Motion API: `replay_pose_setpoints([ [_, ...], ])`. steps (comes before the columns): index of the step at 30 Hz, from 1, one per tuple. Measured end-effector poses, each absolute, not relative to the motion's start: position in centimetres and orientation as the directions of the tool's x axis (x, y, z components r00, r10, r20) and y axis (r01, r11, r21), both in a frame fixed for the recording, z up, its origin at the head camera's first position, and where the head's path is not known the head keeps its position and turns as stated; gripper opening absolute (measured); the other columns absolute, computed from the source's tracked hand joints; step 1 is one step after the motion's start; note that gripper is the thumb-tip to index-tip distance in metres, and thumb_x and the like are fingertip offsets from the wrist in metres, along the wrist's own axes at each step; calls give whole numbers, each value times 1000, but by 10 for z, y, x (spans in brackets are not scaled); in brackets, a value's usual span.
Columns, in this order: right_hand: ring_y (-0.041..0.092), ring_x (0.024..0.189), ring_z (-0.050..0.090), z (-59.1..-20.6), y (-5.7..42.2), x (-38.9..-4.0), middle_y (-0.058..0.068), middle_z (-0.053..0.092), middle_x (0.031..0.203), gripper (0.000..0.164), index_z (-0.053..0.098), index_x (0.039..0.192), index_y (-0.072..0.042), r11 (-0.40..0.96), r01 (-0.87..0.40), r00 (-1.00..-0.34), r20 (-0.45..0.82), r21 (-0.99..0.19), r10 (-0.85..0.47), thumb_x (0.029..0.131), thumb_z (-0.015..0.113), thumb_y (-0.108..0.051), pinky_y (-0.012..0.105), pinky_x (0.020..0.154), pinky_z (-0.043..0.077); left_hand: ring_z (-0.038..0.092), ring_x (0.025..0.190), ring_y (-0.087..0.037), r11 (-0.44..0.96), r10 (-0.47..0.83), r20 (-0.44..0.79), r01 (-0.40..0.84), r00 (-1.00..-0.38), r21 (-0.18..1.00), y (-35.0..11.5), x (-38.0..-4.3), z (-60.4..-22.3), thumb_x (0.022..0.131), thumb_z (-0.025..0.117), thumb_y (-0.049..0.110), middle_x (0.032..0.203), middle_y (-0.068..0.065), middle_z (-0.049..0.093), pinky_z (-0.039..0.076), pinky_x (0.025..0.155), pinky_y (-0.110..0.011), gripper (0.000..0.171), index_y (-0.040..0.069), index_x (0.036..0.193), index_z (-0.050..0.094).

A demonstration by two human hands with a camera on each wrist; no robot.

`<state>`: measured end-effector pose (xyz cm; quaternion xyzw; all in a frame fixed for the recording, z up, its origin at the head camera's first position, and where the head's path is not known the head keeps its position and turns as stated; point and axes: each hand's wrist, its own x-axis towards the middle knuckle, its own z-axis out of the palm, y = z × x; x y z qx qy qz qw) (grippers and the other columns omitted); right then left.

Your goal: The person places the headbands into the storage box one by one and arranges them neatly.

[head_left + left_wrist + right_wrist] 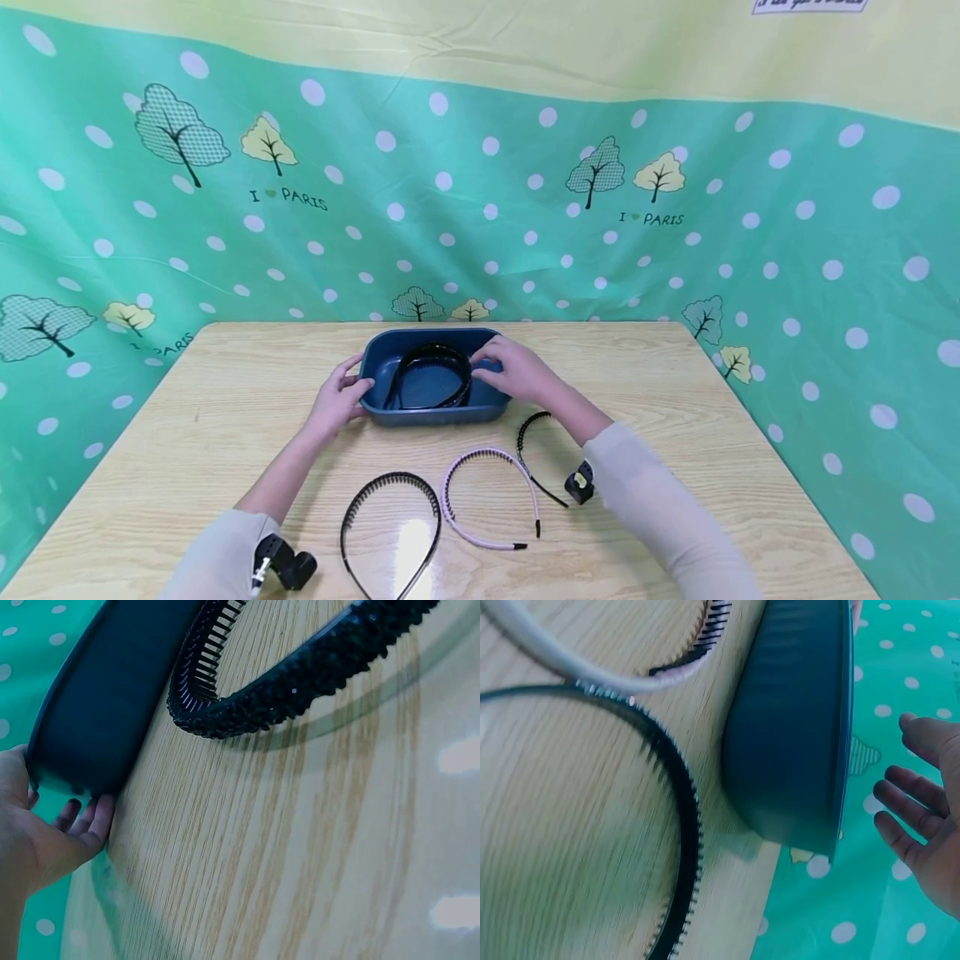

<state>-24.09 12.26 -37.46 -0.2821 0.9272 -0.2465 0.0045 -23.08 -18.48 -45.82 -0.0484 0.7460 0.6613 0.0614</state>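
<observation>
A dark blue oblong bin [431,419] stands near the back of the table, with black headbands [395,379] lying inside it. My left hand [335,404] grips the bin's left end; in the left wrist view its thumb is at the rim and the fingers [101,817] are at the underside. Over the bin's right end is my right hand [517,371], fingers loosely bent beside the headbands. The right wrist view shows that hand [930,814] with parted fingers and nothing between them.
Nearer the front of the wooden table [247,392] lie a toothed black headband [347,521], a pale pink headband [480,543] and a thinner black headband [522,446]. A green dotted cloth [465,192] hangs behind the table and along its sides.
</observation>
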Motion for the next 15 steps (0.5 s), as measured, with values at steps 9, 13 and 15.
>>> replay_pose_setpoints([
  [9, 26, 101, 58, -378, 145, -245, 9, 60, 113, 29, 65, 114, -11, 725, -476, -866, 125, -498, -483, 91, 61, -27, 36, 79, 51, 62, 82, -12, 119, 8, -150, -148, -989, 982, -185, -230, -457, 95, 51, 19, 135, -26, 37, 56, 66, -23, 60, 18, 149, 24],
  [13, 28, 99, 57, -380, 154, -245, 11, 60, 112, 29, 64, 115, -10, 730, -465, -874, 130, -501, -468, 91, 62, -26, 37, 77, 49, 62, 82, -12, 114, 9, -157, -155, -988, 981, -185, -231, -457, 95, 51, 19, 135, -26, 37, 56, 66, -22, 60, 17, 149, 23],
  [15, 27, 98, 57, -382, 158, -245, 9, 60, 112, 29, 65, 115, -10, 738, -458, -879, 129, -496, -459, 91, 62, -26, 36, 78, 49, 62, 83, -12, 113, 11, -160, -158, -987, 981, -185, -231, -457, 96, 50, 18, 136, -26, 36, 56, 66, -22, 61, 17, 150, 22],
])
